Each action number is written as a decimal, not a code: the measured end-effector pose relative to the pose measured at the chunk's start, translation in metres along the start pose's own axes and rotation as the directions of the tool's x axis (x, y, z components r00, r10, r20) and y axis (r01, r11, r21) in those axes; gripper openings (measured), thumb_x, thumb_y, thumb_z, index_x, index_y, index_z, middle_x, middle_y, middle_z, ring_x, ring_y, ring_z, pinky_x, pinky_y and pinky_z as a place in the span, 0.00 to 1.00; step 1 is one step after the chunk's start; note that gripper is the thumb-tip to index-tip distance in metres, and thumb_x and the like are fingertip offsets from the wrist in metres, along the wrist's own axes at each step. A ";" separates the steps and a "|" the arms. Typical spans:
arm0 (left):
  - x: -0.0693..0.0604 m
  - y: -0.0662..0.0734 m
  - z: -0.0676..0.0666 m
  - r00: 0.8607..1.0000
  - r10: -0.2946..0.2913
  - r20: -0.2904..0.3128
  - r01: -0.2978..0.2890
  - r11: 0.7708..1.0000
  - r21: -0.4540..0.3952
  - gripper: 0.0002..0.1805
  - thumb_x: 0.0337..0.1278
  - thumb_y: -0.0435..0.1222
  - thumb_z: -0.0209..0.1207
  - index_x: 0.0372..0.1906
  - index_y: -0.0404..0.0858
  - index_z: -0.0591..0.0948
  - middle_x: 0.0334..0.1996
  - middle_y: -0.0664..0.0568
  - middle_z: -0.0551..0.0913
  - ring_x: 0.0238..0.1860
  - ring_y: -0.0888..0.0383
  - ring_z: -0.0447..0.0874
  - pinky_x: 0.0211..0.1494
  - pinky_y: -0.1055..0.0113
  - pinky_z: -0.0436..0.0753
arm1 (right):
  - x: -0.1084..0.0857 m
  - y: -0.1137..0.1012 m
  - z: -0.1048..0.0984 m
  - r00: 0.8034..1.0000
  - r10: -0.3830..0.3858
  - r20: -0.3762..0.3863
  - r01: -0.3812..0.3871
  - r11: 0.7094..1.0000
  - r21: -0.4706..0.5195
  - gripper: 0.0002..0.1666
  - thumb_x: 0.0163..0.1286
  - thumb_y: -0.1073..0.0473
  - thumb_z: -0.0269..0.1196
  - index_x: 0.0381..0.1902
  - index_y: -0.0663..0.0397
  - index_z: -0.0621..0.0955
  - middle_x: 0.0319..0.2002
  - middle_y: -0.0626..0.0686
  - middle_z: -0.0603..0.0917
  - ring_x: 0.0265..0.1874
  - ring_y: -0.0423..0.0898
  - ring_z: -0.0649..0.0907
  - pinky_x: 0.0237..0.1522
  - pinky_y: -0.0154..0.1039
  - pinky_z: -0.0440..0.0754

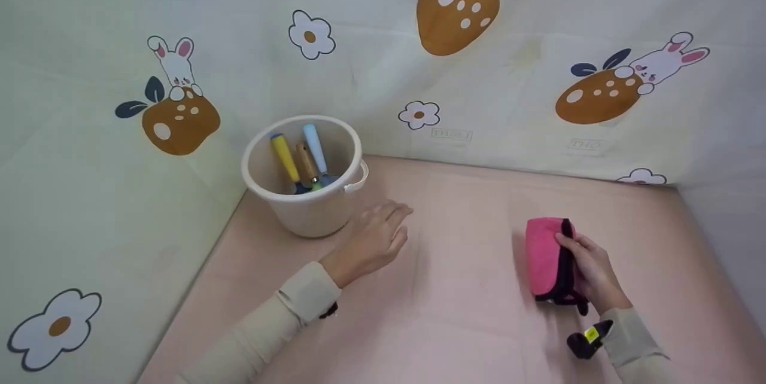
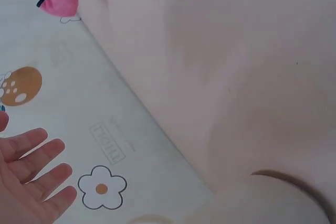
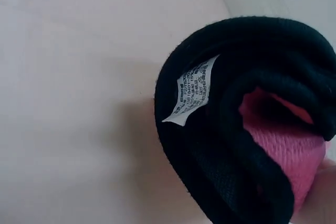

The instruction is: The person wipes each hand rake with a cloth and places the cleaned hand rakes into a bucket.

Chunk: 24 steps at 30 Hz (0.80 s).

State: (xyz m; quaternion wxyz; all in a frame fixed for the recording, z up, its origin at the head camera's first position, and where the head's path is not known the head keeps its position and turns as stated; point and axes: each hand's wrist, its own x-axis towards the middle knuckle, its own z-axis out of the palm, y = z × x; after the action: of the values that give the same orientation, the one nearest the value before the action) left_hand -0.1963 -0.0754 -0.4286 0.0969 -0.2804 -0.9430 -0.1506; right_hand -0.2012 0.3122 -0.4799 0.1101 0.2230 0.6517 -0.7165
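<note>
On the right of the head view, my right hand (image 1: 595, 270) grips a folded pink cloth item with black edging (image 1: 544, 258), thumb on its near face. Close up in the right wrist view, the item's black-bound opening (image 3: 181, 145) shows a white printed label (image 3: 194, 93) and pink knit inside; its exact kind is unclear. My left hand (image 1: 371, 240) is held over the floor beside a cream bucket (image 1: 311, 210), holding nothing. Spread, nearly straight fingers of the left hand (image 2: 31, 177) appear in the left wrist view.
Inside the bucket stand several handled tools: a yellow handle (image 1: 285, 157), a wooden handle (image 1: 307, 162) and a light blue handle (image 1: 315, 148). Their heads are mostly hidden. Pale fabric walls (image 1: 359, 79) printed with rabbits and flowers border the pink floor (image 1: 467, 288) at back and sides.
</note>
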 end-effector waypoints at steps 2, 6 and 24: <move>0.000 0.004 0.009 1.000 0.016 0.020 -0.017 0.999 0.035 0.23 0.67 0.43 0.40 0.60 0.38 0.71 0.60 0.46 0.72 0.64 0.49 0.67 0.67 0.54 0.65 | 0.005 -0.001 -0.003 1.000 0.006 -0.026 -0.007 0.998 -0.066 0.13 0.61 0.44 0.64 0.41 0.37 0.76 0.27 0.37 0.78 0.28 0.34 0.79 0.33 0.34 0.80; 0.002 0.012 0.028 0.997 0.062 0.052 -0.068 0.991 0.118 0.27 0.67 0.47 0.41 0.66 0.41 0.65 0.66 0.48 0.67 0.68 0.48 0.61 0.69 0.53 0.60 | 0.015 0.000 -0.007 0.998 -0.015 -0.060 0.000 0.969 -0.246 0.39 0.61 0.39 0.61 0.65 0.48 0.66 0.39 0.45 0.81 0.31 0.32 0.78 0.36 0.32 0.80; 0.001 0.000 0.085 0.978 0.159 0.132 -0.191 0.941 0.281 0.38 0.59 0.65 0.40 0.71 0.54 0.55 0.73 0.54 0.53 0.73 0.47 0.48 0.70 0.46 0.54 | 0.024 0.001 -0.013 0.975 -0.223 -0.015 0.126 0.605 -0.787 0.49 0.71 0.37 0.41 0.68 0.74 0.46 0.62 0.77 0.59 0.61 0.71 0.62 0.62 0.60 0.62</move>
State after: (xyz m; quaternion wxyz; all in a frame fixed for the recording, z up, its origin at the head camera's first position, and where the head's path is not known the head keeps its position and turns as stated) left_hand -0.2058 -0.0459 -0.5081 0.0992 -0.3534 -0.9301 0.0148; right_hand -0.2198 0.3285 -0.4927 0.0890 0.1278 0.9214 -0.3562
